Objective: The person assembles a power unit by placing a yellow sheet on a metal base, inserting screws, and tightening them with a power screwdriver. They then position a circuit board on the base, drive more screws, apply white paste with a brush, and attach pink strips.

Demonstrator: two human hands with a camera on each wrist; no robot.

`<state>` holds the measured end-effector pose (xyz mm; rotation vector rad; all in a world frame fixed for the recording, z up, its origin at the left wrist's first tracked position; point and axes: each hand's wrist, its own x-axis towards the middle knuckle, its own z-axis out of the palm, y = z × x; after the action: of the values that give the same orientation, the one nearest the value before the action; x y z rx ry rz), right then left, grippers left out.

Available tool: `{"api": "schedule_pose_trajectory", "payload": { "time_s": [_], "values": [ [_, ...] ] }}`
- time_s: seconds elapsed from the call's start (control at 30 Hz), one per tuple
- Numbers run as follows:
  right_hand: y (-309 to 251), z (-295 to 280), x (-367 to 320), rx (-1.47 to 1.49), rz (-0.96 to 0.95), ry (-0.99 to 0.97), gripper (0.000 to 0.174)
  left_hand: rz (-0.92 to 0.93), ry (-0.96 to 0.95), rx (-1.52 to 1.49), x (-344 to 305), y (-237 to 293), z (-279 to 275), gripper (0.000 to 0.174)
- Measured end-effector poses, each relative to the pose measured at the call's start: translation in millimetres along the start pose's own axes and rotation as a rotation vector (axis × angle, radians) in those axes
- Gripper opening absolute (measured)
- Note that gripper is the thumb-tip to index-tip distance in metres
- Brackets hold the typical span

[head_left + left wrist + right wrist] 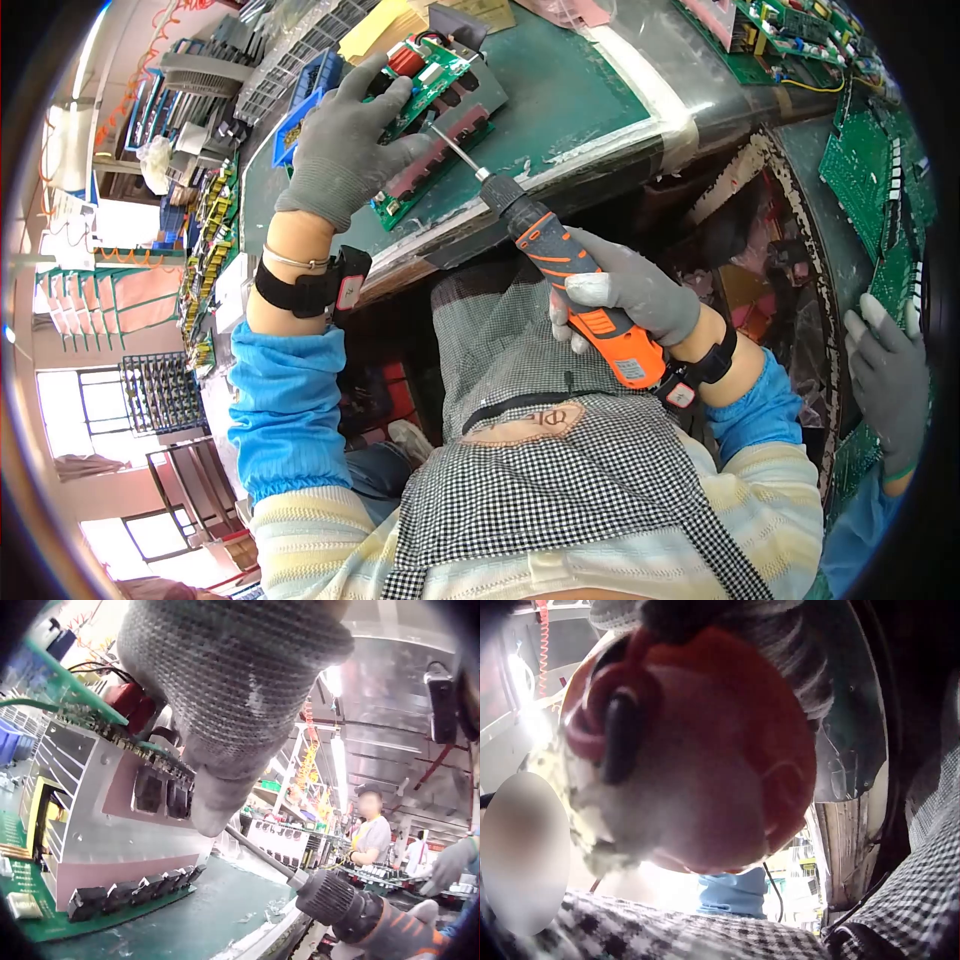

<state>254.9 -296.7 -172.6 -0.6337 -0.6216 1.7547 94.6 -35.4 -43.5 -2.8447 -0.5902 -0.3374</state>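
A circuit board assembly, with green boards on a metal heatsink, stands near the bench edge. My gloved left hand grips its near end, fingers spread over the upper board and thumb against the heatsink face. Black components line that face and the lower board. In my gloved right hand is an orange and black electric screwdriver, fingers wrapped round its body. Its long bit points up and left, its tip close to the heatsink by the left thumb. The screwdriver's rounded orange end fills the right wrist view.
Blue bins stand beyond the left hand on the green bench. More circuit boards lie at the right, where another person's gloved hand reaches in. White tape runs across the bench.
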Motion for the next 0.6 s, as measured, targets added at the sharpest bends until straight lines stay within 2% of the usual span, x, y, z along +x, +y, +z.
{"api": "schedule_pose_trajectory", "payload": {
  "time_s": [0.27, 0.47, 0.6],
  "values": [
    [-1.3, 3.3, -0.1, -0.006, 0.039, 0.029, 0.055, -0.028, -0.016, 0.046, 0.0, 5.2, 0.1, 0.058],
    [-6.7, 18.0, -0.6, -0.135, 0.043, 0.058, 0.057, -0.003, 0.018, 0.084, -2.0, 3.1, 4.7, 0.055],
    [-7.6, 20.5, -10.0, 0.321, 0.083, 0.032, 0.051, -0.002, 0.035, 0.125, -3.6, 5.9, 5.2, 0.052]
  ]
}}
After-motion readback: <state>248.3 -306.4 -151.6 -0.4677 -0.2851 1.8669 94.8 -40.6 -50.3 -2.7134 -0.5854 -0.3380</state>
